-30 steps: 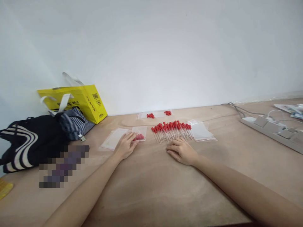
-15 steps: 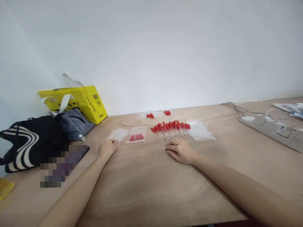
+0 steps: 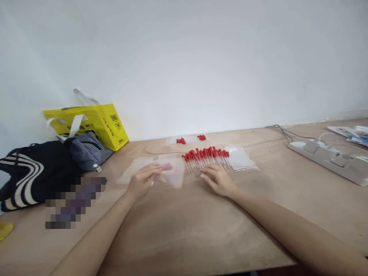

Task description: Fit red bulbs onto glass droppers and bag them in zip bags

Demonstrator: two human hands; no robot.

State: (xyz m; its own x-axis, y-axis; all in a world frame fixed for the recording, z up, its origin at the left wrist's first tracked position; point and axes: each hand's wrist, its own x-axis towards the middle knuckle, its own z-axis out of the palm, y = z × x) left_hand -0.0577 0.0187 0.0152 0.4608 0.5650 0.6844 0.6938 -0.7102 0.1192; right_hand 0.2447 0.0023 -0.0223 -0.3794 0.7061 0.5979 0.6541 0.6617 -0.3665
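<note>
A blurred, see-through plastic bag (image 3: 174, 178) is pinched in the fingers of my left hand (image 3: 143, 179). Behind it, smeared pinkish-red bulbs (image 3: 166, 166) show through; I cannot tell whether they lie inside that bag or under it. More clear plastic (image 3: 129, 171) lies flat by the left hand. My right hand (image 3: 220, 182) rests on the table, fingers loosely bent and thumb apart, at the near tips of a row of red-bulbed droppers (image 3: 205, 155). It grips nothing that I can see. A stack of clear bags (image 3: 243, 158) lies right of the droppers.
Bags with red bulbs (image 3: 181, 141) lie near the wall. Leftward stand a yellow bag (image 3: 116, 132), a striped pouch (image 3: 89, 151) and a black bag (image 3: 37, 172), with a pixelated item (image 3: 76, 203) before them. A power strip (image 3: 327, 159) with cables sits at right.
My left hand has moved right and lifted slightly, with a clear plastic bag now in its fingers over the spot of the small dropper bag. My right hand has barely moved.
</note>
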